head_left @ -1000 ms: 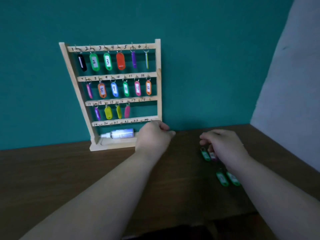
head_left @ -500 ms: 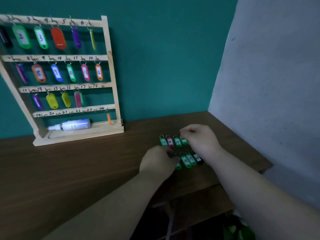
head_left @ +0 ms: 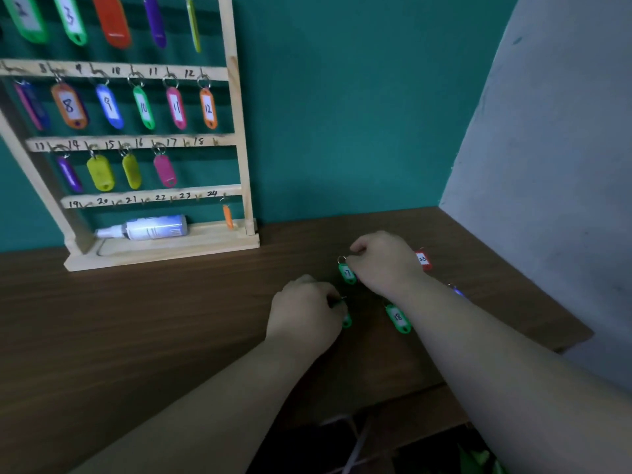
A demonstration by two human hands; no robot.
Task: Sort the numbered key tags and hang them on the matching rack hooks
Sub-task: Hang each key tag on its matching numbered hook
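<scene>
A wooden key rack point(head_left: 239, 131) stands at the back left against the teal wall, with coloured tags on hooks 1 to 16 and an orange tag point(head_left: 227, 216) on hook 24. Loose tags lie on the table at the right. My right hand point(head_left: 386, 263) rests over them, fingers curled beside the green tag 17 point(head_left: 347, 273). My left hand point(head_left: 304, 313) is closed on a green tag point(head_left: 346, 319), mostly hidden under its fingers. Green tag 18 point(head_left: 397, 318) lies by my right wrist. A red tag 23 point(head_left: 423, 260) lies farther right.
A white spray bottle point(head_left: 150, 228) lies in the rack's base tray. A grey wall point(head_left: 547, 165) closes the right side. The brown table's point(head_left: 136, 319) front edge drops off at the lower right, with dark floor below. A purple tag point(head_left: 457, 290) peeks beside my right forearm.
My left hand left the rack's base and came down to the loose tags. The view swung right and nearer. My right hand has spread the tags; several are now covered.
</scene>
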